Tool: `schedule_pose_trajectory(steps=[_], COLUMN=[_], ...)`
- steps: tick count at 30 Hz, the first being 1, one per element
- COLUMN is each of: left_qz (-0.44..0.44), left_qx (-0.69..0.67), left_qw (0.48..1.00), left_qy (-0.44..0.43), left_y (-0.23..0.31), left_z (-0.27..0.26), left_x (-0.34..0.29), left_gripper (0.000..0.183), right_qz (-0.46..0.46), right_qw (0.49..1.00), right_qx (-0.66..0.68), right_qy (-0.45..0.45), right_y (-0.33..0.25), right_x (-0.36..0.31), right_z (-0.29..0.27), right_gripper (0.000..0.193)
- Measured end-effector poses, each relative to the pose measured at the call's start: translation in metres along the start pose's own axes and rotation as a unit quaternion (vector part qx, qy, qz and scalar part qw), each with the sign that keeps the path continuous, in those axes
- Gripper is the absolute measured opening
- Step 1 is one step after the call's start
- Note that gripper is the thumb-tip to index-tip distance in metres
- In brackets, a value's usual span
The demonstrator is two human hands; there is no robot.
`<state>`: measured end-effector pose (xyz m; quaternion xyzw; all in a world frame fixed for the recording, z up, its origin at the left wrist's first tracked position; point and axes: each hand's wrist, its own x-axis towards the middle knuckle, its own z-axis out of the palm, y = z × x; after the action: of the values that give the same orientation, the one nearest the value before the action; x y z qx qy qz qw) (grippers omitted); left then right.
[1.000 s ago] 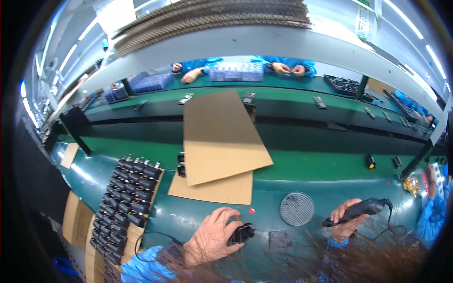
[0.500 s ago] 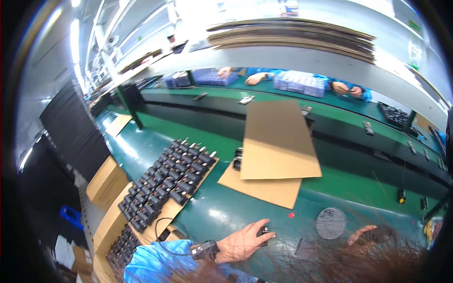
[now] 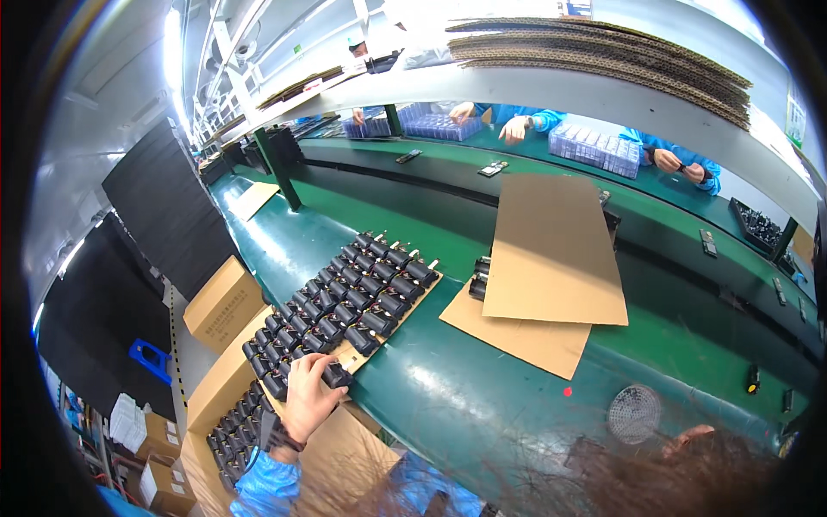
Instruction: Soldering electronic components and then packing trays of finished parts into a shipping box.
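Note:
My left hand (image 3: 308, 401) has thumb and fingers closed round a small black cylindrical part (image 3: 337, 376), probably a small motor. It is at the near edge of a cardboard sheet (image 3: 348, 355) covered with rows of similar black parts (image 3: 340, 297) with thin coloured wires. The sheet lies partly over an open carton (image 3: 226, 392), inside which more such parts stand in rows. At the lower right, only a bit of my right hand (image 3: 689, 437) shows near a round clear ribbed dish (image 3: 635, 414). Hair hides its fingers.
Two cardboard sheets (image 3: 556, 258) lie on the green bench, partly over more black parts. Beyond runs a dark conveyor (image 3: 448, 194) with scattered small devices. Co-workers' hands (image 3: 517, 129) work near clear plastic trays (image 3: 594, 151). An overhead shelf (image 3: 594, 95) carries stacked cardboard.
My left hand has moved left from the bare bench to the cardboard sheet with the black part in its grip. The whole view has shifted, with bench things appearing further right.

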<state>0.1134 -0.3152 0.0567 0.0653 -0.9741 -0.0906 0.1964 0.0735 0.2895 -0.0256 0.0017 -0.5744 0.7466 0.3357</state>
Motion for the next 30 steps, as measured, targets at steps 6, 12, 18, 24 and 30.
schedule_pose_trajectory(steps=[6,12,18,24,30], left_qz=[0.004,0.009,0.209,0.263,0.370], left_qx=[0.026,0.060,-0.088,-0.091,-0.103], left_qw=[0.999,0.997,0.974,0.960,0.923], left_qy=[0.022,0.037,-0.006,-0.017,-0.023], left_y=[-0.010,0.023,0.103,0.125,0.091], left_z=[0.037,0.037,0.055,0.160,0.176], left_x=[0.025,0.038,0.110,0.205,0.226], left_gripper=[0.070,0.081,0.065,0.050,0.014], right_qz=[0.009,0.034,0.049,0.061,0.087], right_qw=[1.000,0.998,0.997,0.997,0.992], right_qx=[0.020,0.027,0.019,0.044,0.094], right_qy=[0.021,-0.054,-0.061,-0.004,-0.005], right_y=[-0.002,-0.011,-0.017,-0.022,-0.008], right_x=[0.001,0.011,0.008,-0.002,-0.004], right_z=[0.003,0.002,0.001,0.017,0.026], right_gripper=[0.080,0.081,0.086,0.088,0.084])
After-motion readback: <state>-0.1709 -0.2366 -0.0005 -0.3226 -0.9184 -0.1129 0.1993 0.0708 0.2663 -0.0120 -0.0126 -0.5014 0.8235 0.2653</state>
